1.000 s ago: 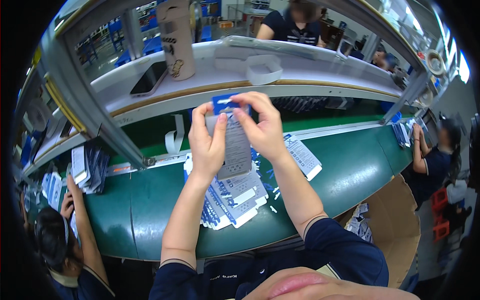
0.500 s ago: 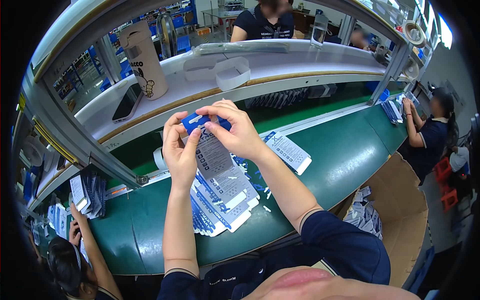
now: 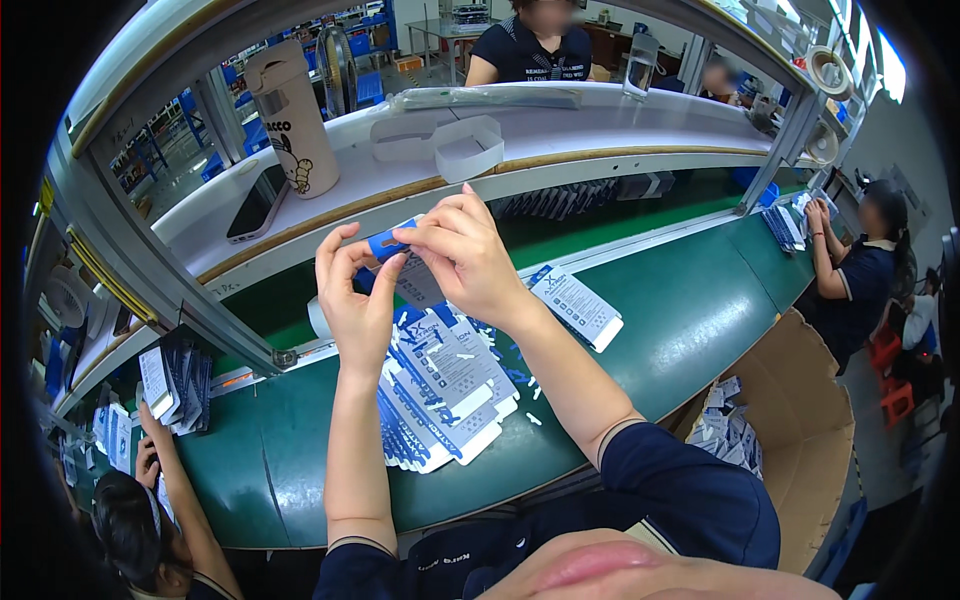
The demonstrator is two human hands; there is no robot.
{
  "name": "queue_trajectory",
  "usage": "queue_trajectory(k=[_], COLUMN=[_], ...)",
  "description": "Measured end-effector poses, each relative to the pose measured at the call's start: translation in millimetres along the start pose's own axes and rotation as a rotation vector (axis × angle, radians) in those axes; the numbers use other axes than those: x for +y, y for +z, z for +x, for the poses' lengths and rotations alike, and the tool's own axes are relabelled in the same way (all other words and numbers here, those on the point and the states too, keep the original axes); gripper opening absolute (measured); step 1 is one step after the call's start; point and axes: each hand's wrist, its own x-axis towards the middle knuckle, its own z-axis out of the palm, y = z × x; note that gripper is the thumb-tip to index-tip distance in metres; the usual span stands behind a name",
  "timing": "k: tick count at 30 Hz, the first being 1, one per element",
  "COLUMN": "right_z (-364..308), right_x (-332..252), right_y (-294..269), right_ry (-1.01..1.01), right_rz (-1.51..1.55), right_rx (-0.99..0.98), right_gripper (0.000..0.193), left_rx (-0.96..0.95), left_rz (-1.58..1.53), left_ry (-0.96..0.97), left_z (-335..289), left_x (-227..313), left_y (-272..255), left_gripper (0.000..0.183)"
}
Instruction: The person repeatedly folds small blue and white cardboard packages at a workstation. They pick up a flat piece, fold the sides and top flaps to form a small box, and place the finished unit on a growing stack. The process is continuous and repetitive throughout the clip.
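Both hands are raised above the bench, pinching the blue top end of a flat printed packaging box (image 3: 418, 284). My left hand (image 3: 352, 300) grips the left side of the blue end between thumb and fingers. My right hand (image 3: 466, 262) pinches its other side, fingers bent over the edge and partly hiding it. The box's grey-white face tilts away and shows only in part. Below lies a fanned stack of similar flat blue-and-white boxes (image 3: 455, 375), with small white and blue cut-out scraps (image 3: 534, 419) scattered on and beside it.
Another flat box (image 3: 578, 308) lies right of the stack on the green bench (image 3: 680, 285). A shelf with a tumbler (image 3: 295, 130), a phone (image 3: 258, 204) and a white paper ring (image 3: 469, 150) runs behind. A large carton (image 3: 800, 400) stands at right. Co-workers sit at both sides.
The held box has tilted, so its printed face looks shorter and the blue end narrower. My right-hand fingers have shifted and point upward more; my left fingers have spread somewhat.
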Motion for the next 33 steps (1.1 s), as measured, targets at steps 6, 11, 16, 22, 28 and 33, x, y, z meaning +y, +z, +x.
queue_trajectory(k=[6, 11, 16, 22, 28, 33], right_z=[1.2, 2.5, 2.6, 1.1, 1.9, 1.1], right_x=[-1.7, -4.4, -4.0, -3.2, -6.6, -4.1], right_y=[-3.4, -5.2, -5.2, -4.2, -5.9, -6.9], right_ry=[0.005, 0.009, 0.048, 0.046, 0.049, 0.049], right_rz=[-0.059, -0.069, -0.049, -0.053, -0.143, -0.111], right_rx=[-0.023, -0.032, -0.047, 0.004, -0.076, -0.058], right_gripper=[0.019, 0.02, 0.02, 0.017, 0.015, 0.017], left_rx=[0.0, 0.009, 0.009, 0.02, 0.022, 0.039], left_rz=[0.058, 0.104, 0.099, 0.137, 0.15, 0.197], left_ry=[0.11, 0.177, 0.186, 0.224, 0.251, 0.244], left_z=[-2.9, -2.7, -3.5, -2.6, -3.2, -2.5], left_x=[-3.6, 1.8, -4.1, 0.7, -4.0, 1.3], left_y=[5.6, 4.1, 2.7, 3.3, 2.2, 2.7], left_gripper=[0.022, 0.022, 0.016, 0.013, 0.015, 0.02])
